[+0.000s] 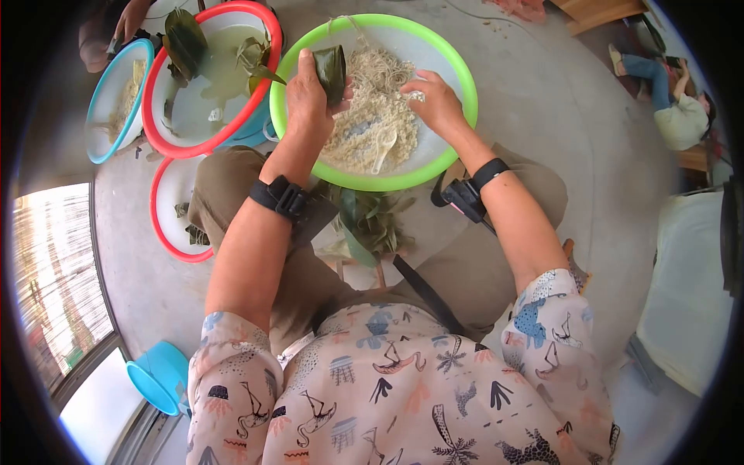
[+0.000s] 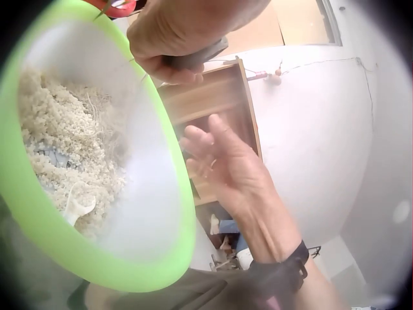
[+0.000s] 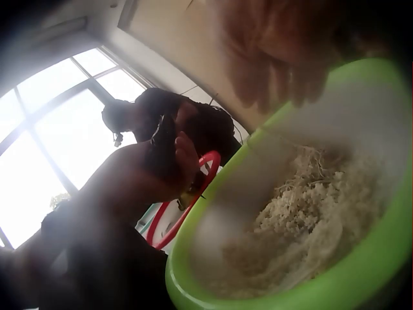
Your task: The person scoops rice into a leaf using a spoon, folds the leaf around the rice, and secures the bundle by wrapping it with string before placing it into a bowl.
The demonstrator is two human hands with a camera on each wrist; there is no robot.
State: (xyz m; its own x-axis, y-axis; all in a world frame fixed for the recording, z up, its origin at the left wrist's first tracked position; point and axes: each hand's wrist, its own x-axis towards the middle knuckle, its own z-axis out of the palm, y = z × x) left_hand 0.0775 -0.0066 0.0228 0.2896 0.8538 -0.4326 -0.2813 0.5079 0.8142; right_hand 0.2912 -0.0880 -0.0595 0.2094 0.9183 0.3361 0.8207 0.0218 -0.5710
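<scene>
A dark green leaf-wrapped zongzi (image 1: 331, 75) is held in my left hand (image 1: 308, 101), over the left side of a green-rimmed basin (image 1: 372, 183). Thumb and fingers lie around the wrapped leaf. On the other side, my right hand (image 1: 439, 107) hovers above the basin with loosely bent fingers; the left wrist view shows its palm bare apart from small pale bits on the fingers. White rice (image 1: 353, 147) fills the basin's middle, with a bundle of thin strings (image 1: 381, 71) behind it. A white spoon (image 1: 383, 149) rests in the rice.
At left stands a red-rimmed basin (image 1: 276, 46) of cloudy water with leaves, beside a blue-rimmed basin (image 1: 91, 128). A lower red-rimmed basin (image 1: 157, 213) holds wrapped bundles. Long green leaves (image 1: 376, 221) lie between my knees. Another person's hand (image 1: 132, 19) shows at upper left.
</scene>
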